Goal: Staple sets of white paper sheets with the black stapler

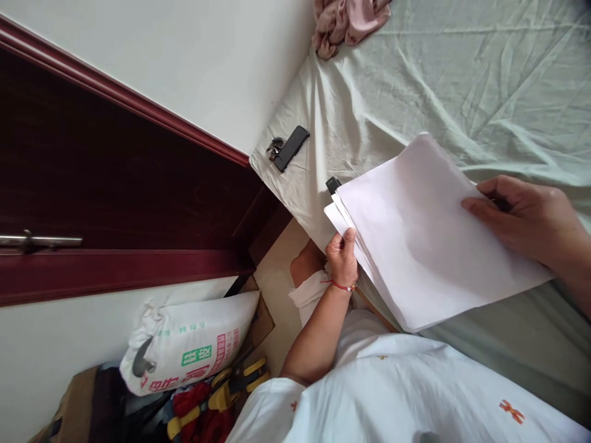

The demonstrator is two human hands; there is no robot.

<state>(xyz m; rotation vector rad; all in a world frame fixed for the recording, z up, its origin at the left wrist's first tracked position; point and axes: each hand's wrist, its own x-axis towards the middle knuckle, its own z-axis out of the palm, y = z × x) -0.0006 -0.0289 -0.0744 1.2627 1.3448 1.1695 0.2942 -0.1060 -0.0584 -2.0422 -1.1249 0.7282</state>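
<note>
A stack of blank white paper [415, 234] is held over the edge of a bed, its sheets slightly fanned at the left side. My left hand [342, 257], with a red string bracelet at the wrist, pinches the stack's left edge, thumb on top. At the right edge, my right hand [530, 215] grips the paper between thumb and fingers; some of those fingers are hidden. Just past the stack's upper left corner, a small black object [332, 184] shows in part on the sheet.
A pale green bedsheet [508, 92] bears a black rectangular case [292, 149], a bunch of keys [275, 147] and pink cloth [348, 24]. A dark red door [115, 166] with a metal handle [41, 241] is at left. Below it lies a printed white sack [194, 344].
</note>
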